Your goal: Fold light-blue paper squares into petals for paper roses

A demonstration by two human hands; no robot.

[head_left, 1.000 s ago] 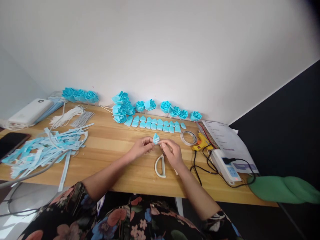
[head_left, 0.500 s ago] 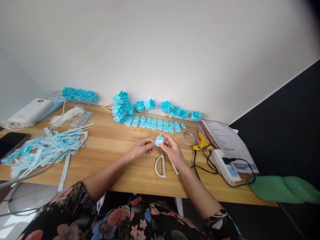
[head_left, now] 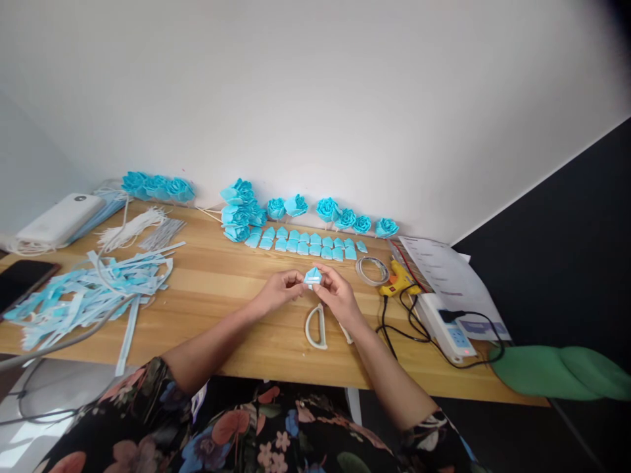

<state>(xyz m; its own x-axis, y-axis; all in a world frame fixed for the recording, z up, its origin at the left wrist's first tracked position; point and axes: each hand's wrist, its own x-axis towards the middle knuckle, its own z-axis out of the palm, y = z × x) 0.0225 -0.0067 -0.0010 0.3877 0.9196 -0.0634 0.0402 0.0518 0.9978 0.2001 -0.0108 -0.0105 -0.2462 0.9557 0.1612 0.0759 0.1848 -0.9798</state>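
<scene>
A small folded blue piece [head_left: 312,276] with a white band is held up between both hands over the wooden table [head_left: 221,276]. My right hand [head_left: 338,294] pinches its right side, thumb in front and fingers behind. At its left edge, my left hand [head_left: 282,290] grips it between thumb and bent fingers. White-handled scissors [head_left: 321,328] lie beneath my right hand, which partly hides them. Beyond the hands, several light blue folded pieces [head_left: 303,244] lie in two rows.
Blue flowers [head_left: 237,209] stand along the wall. Blue strips [head_left: 93,295], a phone [head_left: 23,282] and a white power bank [head_left: 60,220] lie left. A tape roll [head_left: 372,270], yellow glue gun [head_left: 398,279], power strip [head_left: 444,328] and papers [head_left: 444,279] lie right.
The folded blue piece has shifted slightly left and tilted a little. The fingers of my left hand have moved in closer against it.
</scene>
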